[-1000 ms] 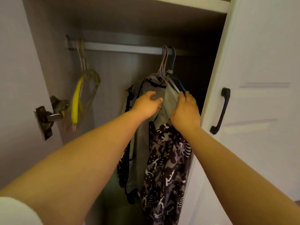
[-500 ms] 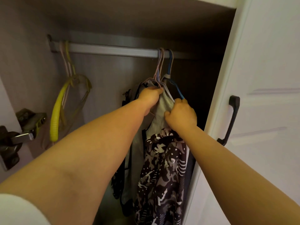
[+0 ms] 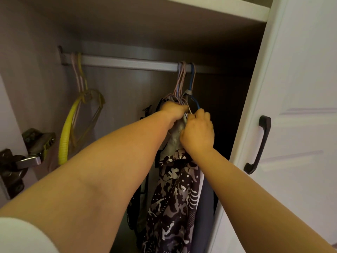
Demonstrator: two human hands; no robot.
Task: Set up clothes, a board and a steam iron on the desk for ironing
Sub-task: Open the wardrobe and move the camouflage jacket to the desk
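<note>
Where hands point(image 3: 186, 123) meet, clothes point(image 3: 173, 194) hang (below).

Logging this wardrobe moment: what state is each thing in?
White wardrobe door: open.
Grey mesh garment: hanging from the rail, gripped by both hands.
Left hand: gripping it.
Right hand: gripping it.
Dark patterned garment: hanging.
Yellow plastic hanger: hanging, empty.

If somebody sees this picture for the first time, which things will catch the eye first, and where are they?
First come the two bare arms reaching into the open wardrobe: the left hand and the right hand both grip the top of a grey garment among the hangers, below the rail. Under them hangs a dark patterned garment. A bright yellow hanger hangs at the left end of the rail.
</note>
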